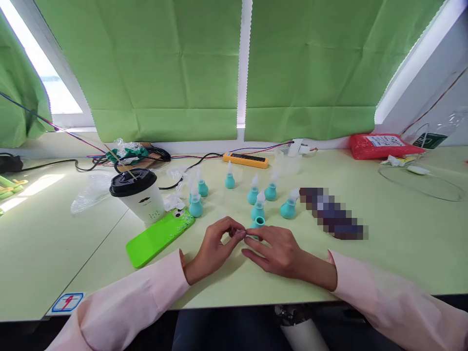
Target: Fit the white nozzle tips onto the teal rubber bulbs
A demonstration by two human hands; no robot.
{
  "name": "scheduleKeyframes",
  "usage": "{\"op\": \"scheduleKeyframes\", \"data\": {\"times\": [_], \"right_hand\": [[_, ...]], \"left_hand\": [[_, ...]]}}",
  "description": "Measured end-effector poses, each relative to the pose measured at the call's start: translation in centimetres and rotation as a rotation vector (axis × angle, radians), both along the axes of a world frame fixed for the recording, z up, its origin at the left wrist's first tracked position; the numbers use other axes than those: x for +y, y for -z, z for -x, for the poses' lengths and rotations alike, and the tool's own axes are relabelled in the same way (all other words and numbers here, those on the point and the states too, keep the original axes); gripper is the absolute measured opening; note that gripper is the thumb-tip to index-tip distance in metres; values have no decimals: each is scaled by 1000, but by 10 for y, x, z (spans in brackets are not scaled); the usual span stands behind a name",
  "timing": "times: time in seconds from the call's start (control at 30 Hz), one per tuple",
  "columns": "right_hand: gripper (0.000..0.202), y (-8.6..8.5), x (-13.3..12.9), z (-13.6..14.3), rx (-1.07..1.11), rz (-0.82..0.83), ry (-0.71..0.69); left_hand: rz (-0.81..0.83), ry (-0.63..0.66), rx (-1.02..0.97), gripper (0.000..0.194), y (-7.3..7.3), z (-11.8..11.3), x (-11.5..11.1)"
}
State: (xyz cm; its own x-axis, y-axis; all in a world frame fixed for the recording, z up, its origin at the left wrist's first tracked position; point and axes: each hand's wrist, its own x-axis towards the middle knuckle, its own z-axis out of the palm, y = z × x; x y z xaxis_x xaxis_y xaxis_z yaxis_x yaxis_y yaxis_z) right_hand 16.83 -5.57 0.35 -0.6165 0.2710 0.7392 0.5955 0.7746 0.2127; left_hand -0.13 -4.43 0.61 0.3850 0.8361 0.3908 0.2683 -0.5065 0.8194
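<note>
My left hand (218,246) is closed in a pinch over a small shiny, see-through bit whose kind I cannot make out. My right hand (280,247) meets it there, its fingertips closed at the same spot. Just behind my right fingers stands a teal rubber bulb (259,221) with an open mouth and no tip on it. Several more teal bulbs with clear pointed tips stand beyond, among them one bulb (258,210) right behind the open one, a tilted bulb (288,209) to the right and another bulb (196,208) to the left.
A lidded paper cup (144,202) with a stick in it stands at left beside a green phone (159,238). An orange power strip (245,160) lies at the back. To the right are a pixelated dark item (332,214) and a red package (380,146).
</note>
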Motion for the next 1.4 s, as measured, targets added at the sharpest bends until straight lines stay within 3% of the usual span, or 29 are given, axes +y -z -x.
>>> {"op": "scheduleKeyframes", "data": {"times": [0.13, 0.23, 0.33, 0.47, 0.53, 0.63, 0.73, 0.97, 1.1, 1.4], "right_hand": [[10, 6, -1, 4, 87, 17, -30], [8, 7, -4, 4, 270, 159, -72], [10, 6, -13, 7, 529, 548, -156], [16, 3, -22, 14, 790, 1181, -275], [18, 3, -23, 16, 872, 1367, -381], [19, 6, -19, 18, 918, 1521, -505], [19, 8, -17, 19, 960, 1500, -508], [25, 8, -14, 17, 1100, 1239, -371], [25, 8, -11, 16, 1075, 1243, -361], [28, 9, -12, 16, 1050, 1258, -360]], "left_hand": [[239, 52, -168, 16, -1, -1, 3], [365, -48, -299, 15, -2, 3, 11], [478, -67, -384, 16, 0, 8, 17], [694, 137, -487, 14, 2, 11, 17], [754, 198, -517, 12, 1, 12, 17], [776, 235, -558, 10, 0, 15, 19], [752, 245, -598, 9, -3, 18, 22], [747, 319, -505, 9, -10, 17, 16], [773, 351, -453, 15, -6, 15, 14], [819, 305, -539, 17, 2, 13, 15]]}}
